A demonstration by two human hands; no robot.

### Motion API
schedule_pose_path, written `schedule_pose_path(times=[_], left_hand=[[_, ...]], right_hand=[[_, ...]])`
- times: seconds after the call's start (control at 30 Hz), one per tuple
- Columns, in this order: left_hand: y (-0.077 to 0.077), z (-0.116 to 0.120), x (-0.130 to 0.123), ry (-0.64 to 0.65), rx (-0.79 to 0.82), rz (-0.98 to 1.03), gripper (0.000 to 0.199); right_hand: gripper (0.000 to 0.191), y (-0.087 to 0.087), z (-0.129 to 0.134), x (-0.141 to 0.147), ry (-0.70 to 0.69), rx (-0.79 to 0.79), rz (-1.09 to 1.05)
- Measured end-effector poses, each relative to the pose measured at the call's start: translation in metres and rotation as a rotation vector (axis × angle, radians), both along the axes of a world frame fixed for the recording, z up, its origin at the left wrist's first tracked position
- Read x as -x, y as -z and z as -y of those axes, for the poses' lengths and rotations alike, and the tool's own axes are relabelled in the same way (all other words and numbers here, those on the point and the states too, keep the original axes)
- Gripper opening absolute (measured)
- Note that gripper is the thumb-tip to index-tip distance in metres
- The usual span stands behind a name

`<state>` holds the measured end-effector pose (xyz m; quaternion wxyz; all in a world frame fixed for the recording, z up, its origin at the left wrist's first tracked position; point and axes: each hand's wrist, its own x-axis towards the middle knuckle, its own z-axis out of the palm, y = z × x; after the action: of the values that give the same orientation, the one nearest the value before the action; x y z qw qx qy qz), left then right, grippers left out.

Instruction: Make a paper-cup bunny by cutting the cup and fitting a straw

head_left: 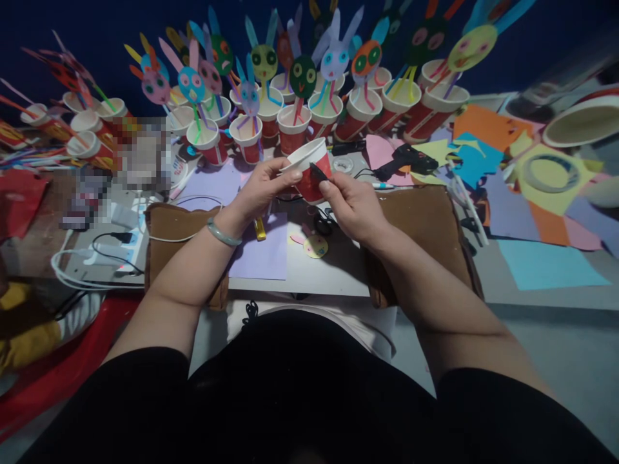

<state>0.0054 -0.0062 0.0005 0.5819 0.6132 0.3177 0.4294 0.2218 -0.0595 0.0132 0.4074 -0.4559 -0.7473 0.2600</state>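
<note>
My left hand [268, 183] grips the rim of a red and white paper cup [307, 158], which is tilted in front of me. In my right hand [351, 200] is a slim black tool [318, 173], its end against the cup's side; its exact kind I cannot make out. Below the cup, a yellow paper rabbit face [315, 246] with pink ears lies on the table. Black-handled scissors [325, 222] lie just above that face, partly hidden by my right hand. Purple paper [264, 251] lies under my left wrist.
Several red cups [294, 125] with paper rabbit heads on coloured straws stand along the back. Brown pads [420, 225] lie beneath my forearms. At right are paper scraps [488, 135] and a tape roll [551, 174]. A power strip [130, 241] with cables sits at left.
</note>
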Motion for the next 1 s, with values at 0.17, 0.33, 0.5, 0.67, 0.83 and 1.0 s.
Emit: schedule_pose_path(times=[0.17,0.33,0.5,0.67,0.83,1.0], left_hand=[[0.003,-0.002,0.000,-0.025,-0.027,-0.020,0.054],[0.004,-0.003,0.002,-0.002,-0.016,-0.038,0.054],[0.001,-0.007,0.005,-0.019,-0.091,-0.077,0.056],[-0.011,-0.004,0.008,0.072,-0.202,-0.108,0.052],[-0.023,0.005,0.010,0.220,-0.160,-0.086,0.056],[-0.012,0.000,0.007,0.139,-0.147,-0.041,0.061]], right_hand=[[0.061,-0.003,0.003,0.003,0.002,-0.001,-0.021],[0.060,-0.005,0.008,0.005,0.001,-0.031,-0.041],[0.057,0.000,0.003,0.002,0.098,-0.113,-0.155],[0.062,0.010,-0.019,-0.006,0.108,-0.026,-0.340],[0.061,0.015,-0.028,-0.006,-0.121,0.282,-0.429],[0.060,0.014,-0.022,0.000,-0.071,0.131,-0.365]])
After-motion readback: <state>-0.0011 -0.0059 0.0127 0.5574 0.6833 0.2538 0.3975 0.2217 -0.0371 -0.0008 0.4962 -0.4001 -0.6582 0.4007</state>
